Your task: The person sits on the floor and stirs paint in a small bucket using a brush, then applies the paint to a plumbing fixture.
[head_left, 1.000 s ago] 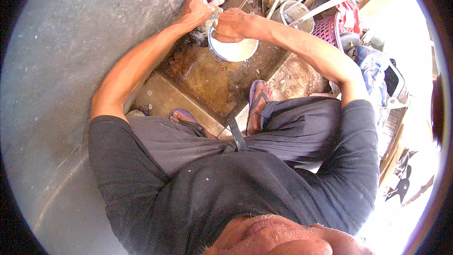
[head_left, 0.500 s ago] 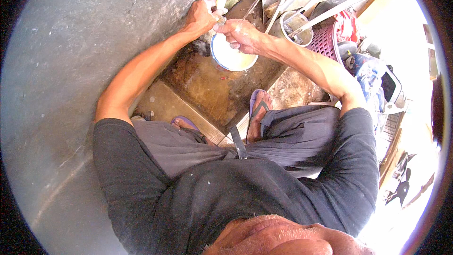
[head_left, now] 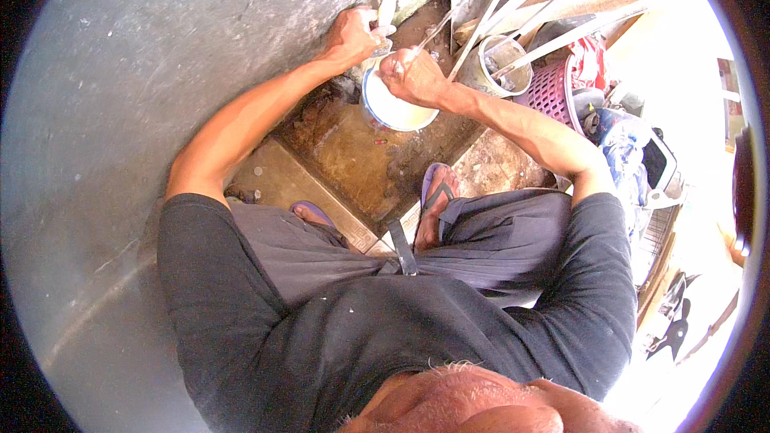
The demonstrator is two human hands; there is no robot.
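Right fingers (head_left: 394, 69) over blue-rimmed bucket (head_left: 380, 123)

Arms (head_left: 265, 109) extended forward, elbows (head_left: 592, 175) bent outward; hands (head_left: 413, 77) close together, left fingers (head_left: 383, 30) curled.

A black short-sleeved shirt (head_left: 417, 329) bears small pale specks (head_left: 324, 299). Toward twelve o'clock from it are wrinkled dark grey trousers (head_left: 509, 228), then purple flip-flops (head_left: 427, 182) with dark straps (head_left: 440, 189).

The stained floor (head_left: 341, 148) carries a white bucket (head_left: 387, 119).
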